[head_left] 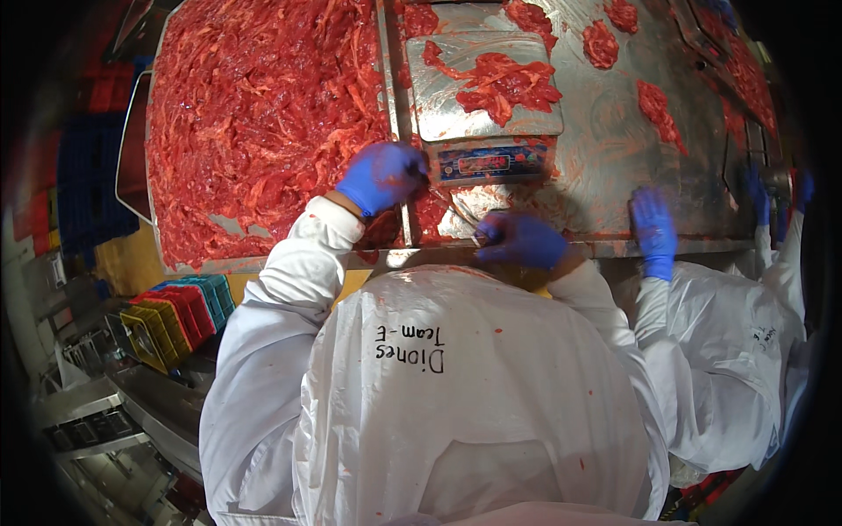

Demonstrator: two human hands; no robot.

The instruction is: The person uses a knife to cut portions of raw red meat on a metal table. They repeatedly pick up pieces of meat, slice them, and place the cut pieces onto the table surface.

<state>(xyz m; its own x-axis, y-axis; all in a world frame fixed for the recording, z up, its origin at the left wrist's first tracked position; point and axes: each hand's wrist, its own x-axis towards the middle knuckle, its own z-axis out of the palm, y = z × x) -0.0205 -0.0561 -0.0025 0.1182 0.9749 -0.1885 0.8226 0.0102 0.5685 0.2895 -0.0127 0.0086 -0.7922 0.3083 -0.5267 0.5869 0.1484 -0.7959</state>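
Note:
My left hand (pixel 382 179), in a blue glove, is closed at the metal divider (pixel 392 83) beside a big tray full of red meat strips (pixel 272 105). Its fingers curl inward, and what they grip, if anything, does not show. My right hand (pixel 524 240), also blue-gloved and slightly blurred, is closed near the table's front edge. A thin shiny strip (pixel 463 210) lies between the two hands; its kind is unclear. Just beyond them stands a scale (pixel 491 164) with a lit display. On its steel pan (pixel 438 114) rests a pile of meat (pixel 504 86).
Loose meat pieces (pixel 658 114) lie on the steel table (pixel 605 158) to the right. A co-worker's gloved hand (pixel 653 230) rests flat at the table edge there. Coloured crates (pixel 180 317) stand at lower left, and blue crates (pixel 92 184) are stacked beyond the tray.

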